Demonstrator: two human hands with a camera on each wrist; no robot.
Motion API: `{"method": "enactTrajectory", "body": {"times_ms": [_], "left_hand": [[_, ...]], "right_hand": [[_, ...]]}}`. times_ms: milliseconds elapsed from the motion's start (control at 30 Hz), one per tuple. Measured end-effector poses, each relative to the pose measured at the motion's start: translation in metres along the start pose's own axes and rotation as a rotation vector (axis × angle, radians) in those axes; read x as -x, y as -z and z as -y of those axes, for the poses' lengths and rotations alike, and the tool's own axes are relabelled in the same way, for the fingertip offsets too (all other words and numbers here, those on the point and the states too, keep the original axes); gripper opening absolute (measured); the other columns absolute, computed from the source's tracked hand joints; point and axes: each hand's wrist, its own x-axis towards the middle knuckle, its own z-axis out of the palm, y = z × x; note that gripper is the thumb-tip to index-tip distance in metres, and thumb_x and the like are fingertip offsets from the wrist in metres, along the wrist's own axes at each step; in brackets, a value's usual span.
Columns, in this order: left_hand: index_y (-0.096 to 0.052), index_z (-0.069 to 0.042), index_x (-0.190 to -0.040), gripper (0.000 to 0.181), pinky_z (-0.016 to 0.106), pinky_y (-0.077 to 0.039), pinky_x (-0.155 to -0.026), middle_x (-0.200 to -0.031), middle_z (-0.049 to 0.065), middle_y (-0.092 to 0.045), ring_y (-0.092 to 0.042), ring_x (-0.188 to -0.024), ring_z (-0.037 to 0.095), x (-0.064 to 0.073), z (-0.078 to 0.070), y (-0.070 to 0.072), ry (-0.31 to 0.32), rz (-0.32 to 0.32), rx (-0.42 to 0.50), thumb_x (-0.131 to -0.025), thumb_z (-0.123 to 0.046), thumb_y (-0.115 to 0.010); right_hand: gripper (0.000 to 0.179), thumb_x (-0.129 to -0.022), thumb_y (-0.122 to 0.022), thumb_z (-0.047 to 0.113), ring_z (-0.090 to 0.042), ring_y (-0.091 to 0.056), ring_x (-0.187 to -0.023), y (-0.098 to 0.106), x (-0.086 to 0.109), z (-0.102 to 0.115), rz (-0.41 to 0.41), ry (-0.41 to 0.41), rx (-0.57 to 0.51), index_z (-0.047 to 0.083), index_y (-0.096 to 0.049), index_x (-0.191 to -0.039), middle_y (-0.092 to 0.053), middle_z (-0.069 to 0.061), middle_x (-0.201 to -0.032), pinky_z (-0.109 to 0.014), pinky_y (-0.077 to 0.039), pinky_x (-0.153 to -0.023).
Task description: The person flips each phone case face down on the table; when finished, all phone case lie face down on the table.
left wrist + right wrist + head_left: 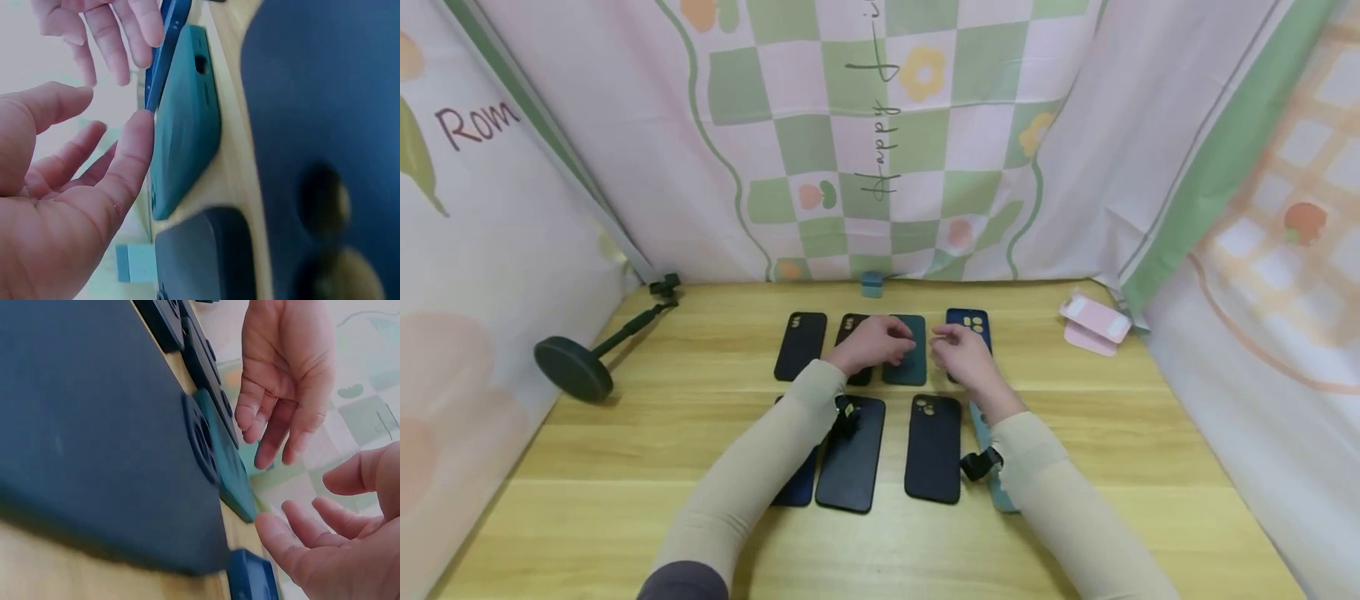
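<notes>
Above the back row of phone cases, my left hand hovers over a teal green case, thumb and fingers apart with nothing between them. My right hand faces it from the right, also empty, partly covering a dark blue case with camera holes. In the left wrist view, the left fingertips overlap the edges of the green case and the blue case. Left of these lie a black case and another dark case, the latter partly hidden by my left hand.
Nearer me lie a blue case, a large dark case, a black case and a light blue case under my right forearm. A black round-based stand, pink pieces and a small blue block sit around them.
</notes>
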Motion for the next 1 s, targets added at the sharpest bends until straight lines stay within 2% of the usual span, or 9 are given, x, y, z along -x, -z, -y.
{"method": "enactTrajectory", "body": {"times_ms": [133,233,333,433,500,633,733,833,1000], "left_hand": [[-0.061,0.0,-0.124,0.035,0.038,-0.056,-0.076,-0.103,0.007,-0.064,-0.068,-0.085,0.026,-0.012,-0.007,-0.008,0.0,0.02,0.026,-0.097,-0.023,-0.063],[-0.061,0.001,-0.122,0.033,0.038,-0.056,-0.077,-0.103,0.008,-0.064,-0.067,-0.086,0.027,-0.022,-0.014,-0.012,0.0,0.015,0.051,-0.097,-0.021,-0.062],[-0.062,0.0,-0.115,0.026,0.041,-0.056,-0.078,-0.102,0.01,-0.064,-0.067,-0.088,0.034,-0.034,-0.02,-0.016,-0.01,-0.002,0.086,-0.097,-0.019,-0.063],[-0.064,-0.005,-0.108,0.02,0.043,-0.056,-0.077,-0.1,0.012,-0.064,-0.066,-0.087,0.037,-0.047,-0.026,-0.021,-0.003,-0.027,0.082,-0.096,-0.02,-0.065],[-0.065,-0.006,-0.105,0.017,0.04,-0.056,-0.073,-0.097,0.01,-0.065,-0.066,-0.082,0.032,-0.054,-0.03,-0.026,0.001,-0.058,0.007,-0.096,-0.02,-0.065],[-0.065,-0.007,-0.101,0.013,0.029,-0.051,-0.065,-0.092,0.004,-0.065,-0.061,-0.073,0.017,-0.068,-0.041,-0.038,0.027,-0.141,-0.302,-0.093,-0.017,-0.063],[-0.064,-0.007,-0.1,0.012,0.028,-0.048,-0.065,-0.092,0.004,-0.064,-0.058,-0.073,0.016,-0.078,-0.043,-0.046,0.056,-0.179,-0.478,-0.091,-0.015,-0.064],[-0.065,-0.007,-0.099,0.012,0.027,-0.047,-0.065,-0.091,0.003,-0.063,-0.057,-0.074,0.016,-0.087,-0.042,-0.054,0.095,-0.182,-0.535,-0.09,-0.014,-0.067],[-0.065,-0.007,-0.099,0.014,0.026,-0.046,-0.064,-0.09,0.002,-0.063,-0.057,-0.075,0.015,-0.097,-0.041,-0.068,0.094,-0.128,-0.59,-0.088,-0.013,-0.07]], "right_hand": [[0.042,-0.102,-0.049,0.012,-0.038,-0.054,-0.117,0.016,0.001,-0.003,-0.009,0.034,-0.015,-0.005,-0.044,-0.14,-0.05,-0.025,-0.134,-0.045,-0.049,-0.093],[0.041,-0.101,-0.05,0.011,-0.037,-0.052,-0.119,0.028,0.003,-0.007,-0.026,0.032,0.018,-0.006,-0.045,-0.138,-0.049,-0.025,-0.134,-0.045,-0.049,-0.094],[0.041,-0.1,-0.051,0.009,-0.036,-0.055,-0.116,0.04,0.006,-0.012,-0.042,0.013,0.062,-0.006,-0.047,-0.137,-0.052,-0.026,-0.132,-0.043,-0.051,-0.092],[0.038,-0.098,-0.052,0.008,-0.033,-0.058,-0.107,0.049,0.009,-0.018,-0.05,0.006,0.124,-0.006,-0.05,-0.134,-0.055,-0.025,-0.125,-0.039,-0.053,-0.087],[0.036,-0.096,-0.054,0.009,-0.03,-0.06,-0.1,0.055,0.01,-0.022,-0.055,0.002,0.199,-0.005,-0.054,-0.129,-0.058,-0.022,-0.119,-0.036,-0.053,-0.08],[0.032,-0.093,-0.058,0.012,-0.026,-0.062,-0.088,0.064,0.012,-0.026,-0.039,-0.01,0.361,-0.002,-0.059,-0.122,-0.064,-0.018,-0.108,-0.033,-0.052,-0.071],[0.029,-0.091,-0.062,0.013,-0.024,-0.061,-0.083,0.069,0.012,-0.025,-0.023,-0.013,0.472,0.0,-0.063,-0.116,-0.066,-0.016,-0.102,-0.034,-0.05,-0.068],[0.022,-0.089,-0.065,0.012,-0.024,-0.061,-0.081,0.073,0.011,-0.024,0.006,-0.01,0.566,0.001,-0.066,-0.108,-0.067,-0.014,-0.097,-0.035,-0.05,-0.067],[0.014,-0.086,-0.066,0.01,-0.022,-0.06,-0.078,0.079,0.008,-0.026,0.039,-0.018,0.669,0.002,-0.068,-0.098,-0.067,-0.009,-0.089,-0.035,-0.049,-0.069]]}}
